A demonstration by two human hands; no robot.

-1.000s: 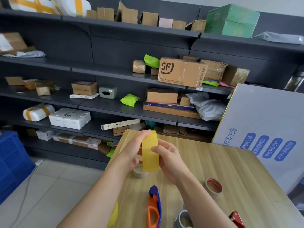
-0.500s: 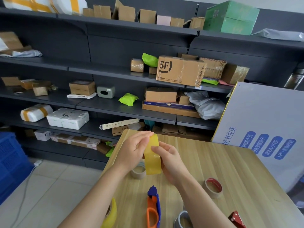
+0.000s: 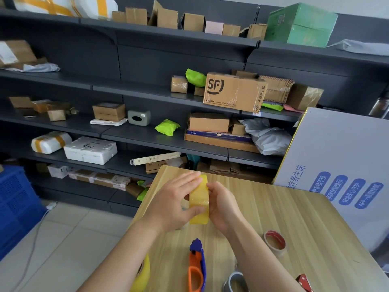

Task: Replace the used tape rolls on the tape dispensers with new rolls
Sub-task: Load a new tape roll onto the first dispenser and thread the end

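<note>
Broadly, we face a long dark grey metal shelving unit [image 3: 147, 49] loaded with cardboard parcels, among them a brown carton printed with SF [image 3: 233, 91]. At the right a tall pale grey board with blue lettering [image 3: 336, 148] leans beside the light wooden table [image 3: 305, 218], and a blue plastic crate [image 3: 14, 203] sits on the floor at the far left. Above the table's near half we hold a translucent yellow tape roll [image 3: 199, 205] on edge between both hands, clear of the tabletop. Our left hand [image 3: 172, 205] grips it with the fingers laid over the top and the thumb pressed against its lower face; our right hand [image 3: 224, 207] cups the opposite side, fingers curled round the back. Nearer to us on the table lies an orange and blue tape dispenser [image 3: 196, 268]. A second yellow roll [image 3: 144, 275] shows at the left edge, a red-cored roll [image 3: 274, 243] lies to the right, and a grey roll [image 3: 235, 281] and a small red dispenser [image 3: 304, 281] are cut off at the bottom.
</note>
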